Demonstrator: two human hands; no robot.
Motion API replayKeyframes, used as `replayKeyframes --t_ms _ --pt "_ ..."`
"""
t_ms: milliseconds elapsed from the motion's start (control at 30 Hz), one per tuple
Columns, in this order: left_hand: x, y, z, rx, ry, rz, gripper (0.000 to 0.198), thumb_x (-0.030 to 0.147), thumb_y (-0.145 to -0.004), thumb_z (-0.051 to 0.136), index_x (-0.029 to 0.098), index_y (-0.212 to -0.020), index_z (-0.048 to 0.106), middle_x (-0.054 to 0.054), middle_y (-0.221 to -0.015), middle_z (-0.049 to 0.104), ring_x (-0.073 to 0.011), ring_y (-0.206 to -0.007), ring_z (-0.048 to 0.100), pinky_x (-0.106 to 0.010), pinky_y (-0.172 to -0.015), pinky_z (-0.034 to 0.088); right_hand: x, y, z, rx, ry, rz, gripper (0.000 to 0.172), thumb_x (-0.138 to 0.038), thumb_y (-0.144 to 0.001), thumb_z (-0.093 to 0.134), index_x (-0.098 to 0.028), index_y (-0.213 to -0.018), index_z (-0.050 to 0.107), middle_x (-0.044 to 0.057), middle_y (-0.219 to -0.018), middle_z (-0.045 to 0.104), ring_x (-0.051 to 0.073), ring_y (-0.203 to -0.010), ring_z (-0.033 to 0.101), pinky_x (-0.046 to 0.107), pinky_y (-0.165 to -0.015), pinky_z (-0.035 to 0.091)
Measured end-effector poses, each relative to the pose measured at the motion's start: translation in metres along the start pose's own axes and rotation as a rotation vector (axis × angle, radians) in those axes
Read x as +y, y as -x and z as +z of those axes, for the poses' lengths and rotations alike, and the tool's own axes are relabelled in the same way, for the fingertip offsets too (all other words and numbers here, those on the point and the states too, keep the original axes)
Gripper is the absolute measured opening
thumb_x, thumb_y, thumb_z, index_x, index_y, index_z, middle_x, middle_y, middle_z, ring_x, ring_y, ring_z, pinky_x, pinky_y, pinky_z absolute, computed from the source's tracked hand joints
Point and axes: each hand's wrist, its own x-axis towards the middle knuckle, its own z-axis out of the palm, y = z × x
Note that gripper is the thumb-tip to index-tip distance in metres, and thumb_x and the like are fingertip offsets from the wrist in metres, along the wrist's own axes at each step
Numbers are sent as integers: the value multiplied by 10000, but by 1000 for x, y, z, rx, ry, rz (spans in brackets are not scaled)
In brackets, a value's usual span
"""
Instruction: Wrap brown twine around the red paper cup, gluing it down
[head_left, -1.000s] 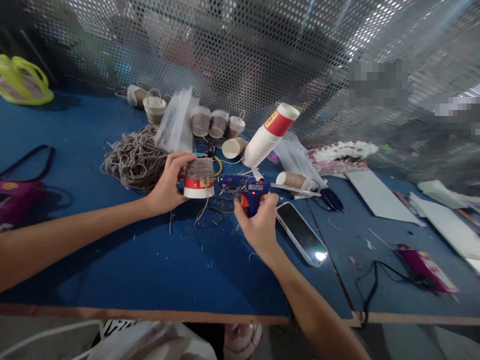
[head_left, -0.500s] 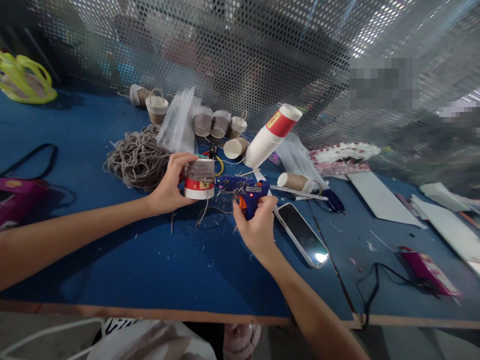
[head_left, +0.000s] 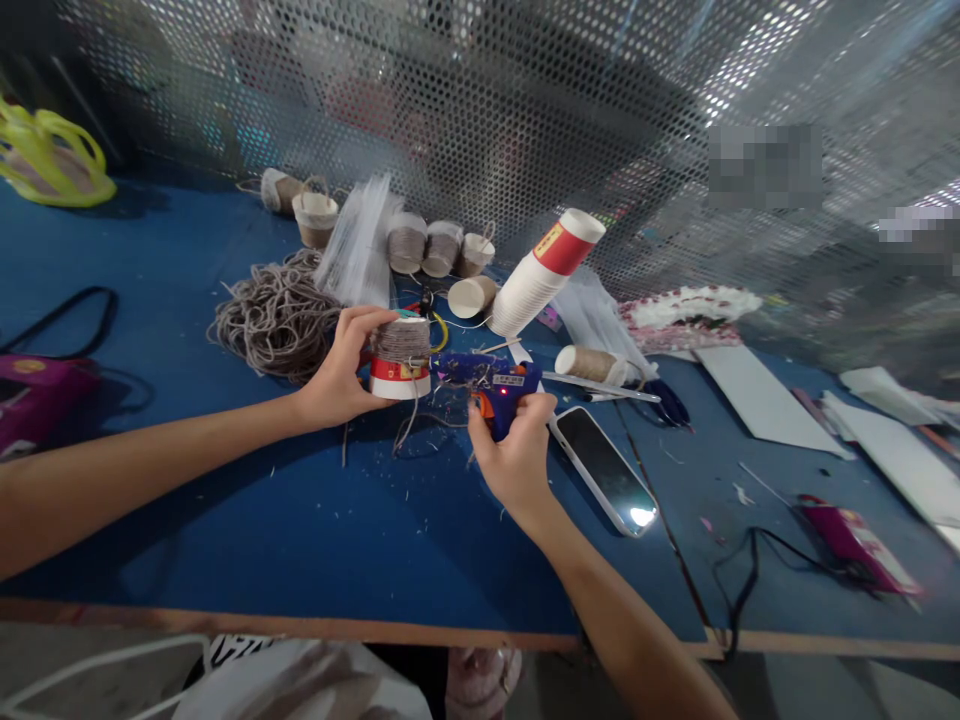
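Observation:
My left hand point(head_left: 346, 372) is closed around a paper cup point(head_left: 400, 385), thumb at one end and fingers over the other. Grey cord point(head_left: 401, 340) is wound round the cup's upper part, while a red and white band shows below it. A loose cord end hangs down the cup's front. In my right hand point(head_left: 517, 450) is a blue glue gun point(head_left: 487, 374) with an orange trigger and a small red light. Its nozzle points left and meets the cup's side at the lower edge of the winding. A clear glue stick point(head_left: 600, 386) juts from its back.
A heap of grey cord point(head_left: 277, 318) lies left of the cup. Behind stand several cord-wrapped cups point(head_left: 407, 243) and a leaning stack of paper cups point(head_left: 541, 278). A phone point(head_left: 606, 472) rests right of my right hand, near white boards point(head_left: 765, 395). Perforated metal point(head_left: 480, 120) backs the table.
Almost nothing differs. Both hands, the cup and the glue gun keep the same pose, with only a tiny shift to the right in the picture.

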Motion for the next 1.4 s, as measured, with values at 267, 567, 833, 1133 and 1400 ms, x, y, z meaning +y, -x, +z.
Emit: replayKeyframes --t_ms 267,567,833,1133,1400 --pt "-2 0 1 12 25 1 823 313 -646 881 301 -1344 445 -96 -1250 439 -278 -1182 518 -376 -839 601 -2 1 -1 -9 -5 56 360 -341 -820 581 -280 -874 230 -65 -692 429 149 -548 523 291 -487 414" --pt "-1 1 1 5 43 -23 818 312 -650 879 302 -1341 440 -98 -1253 423 -276 -1180 517 -370 -838 611 -1 2 0 2 -2 49 355 -324 -826 581 -283 -866 231 -73 -677 422 138 -517 513 278 -460 405" --pt "-6 2 2 17 59 6 825 327 -648 880 278 -1339 433 -106 -1259 421 -282 -1204 518 -403 -898 594 4 3 2 12 -29 52 338 -316 -835 569 -281 -884 236 -85 -661 424 153 -495 534 291 -465 411" --pt "-14 4 5 35 120 15 813 348 -669 857 280 -1341 405 -103 -1252 414 -265 -1188 520 -378 -903 582 3 1 0 47 -4 28 331 -315 -836 572 -281 -884 246 -68 -683 429 157 -511 520 297 -464 400" --pt "-10 4 5 25 160 2 825 374 -661 866 319 -1329 384 -94 -1266 414 -233 -1087 585 -391 -898 590 6 2 -2 55 18 57 350 -312 -822 581 -284 -871 235 -72 -676 422 156 -503 508 302 -467 387"
